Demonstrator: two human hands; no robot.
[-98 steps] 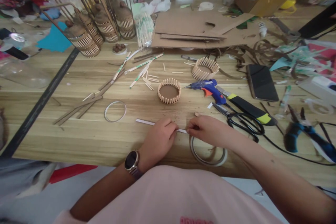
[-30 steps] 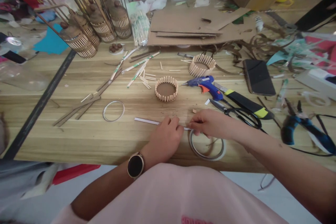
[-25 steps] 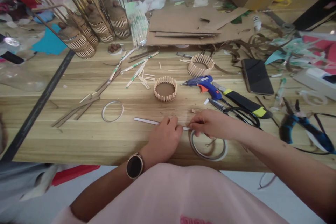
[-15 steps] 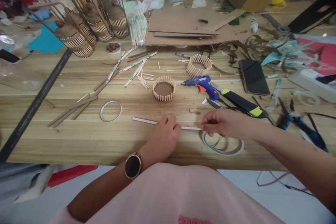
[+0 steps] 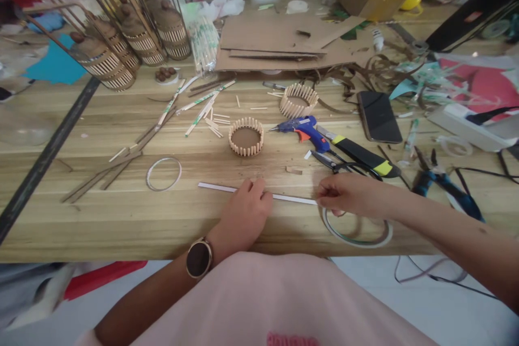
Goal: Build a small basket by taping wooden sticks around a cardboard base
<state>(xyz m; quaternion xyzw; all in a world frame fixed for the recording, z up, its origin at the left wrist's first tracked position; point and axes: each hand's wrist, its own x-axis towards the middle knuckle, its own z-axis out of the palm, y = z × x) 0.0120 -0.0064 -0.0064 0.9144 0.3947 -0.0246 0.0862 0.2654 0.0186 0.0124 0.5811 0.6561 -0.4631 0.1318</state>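
Observation:
A narrow white strip of tape lies along the front of the table, with its free end to the left. My left hand, a watch on its wrist, rests over the strip's middle, fingers bent and pressed down on it. At the strip's right end, my right hand is closed in a pinch on the tape. A thin roll of white tape hangs below and beside that hand; its upper part is partly hidden. Beyond my hands stands a round brown base ringed with short wooden sticks.
Behind are a second stick ring, a blue glue gun, a utility knife, scissors, pliers and a phone. To the left lie a thin white ring, brown strips and lantern-like pieces.
My right hand has moved slightly right with the tape roll, so more white strip shows between my hands. The left hand stays on the strip; the whole view has shifted a little.

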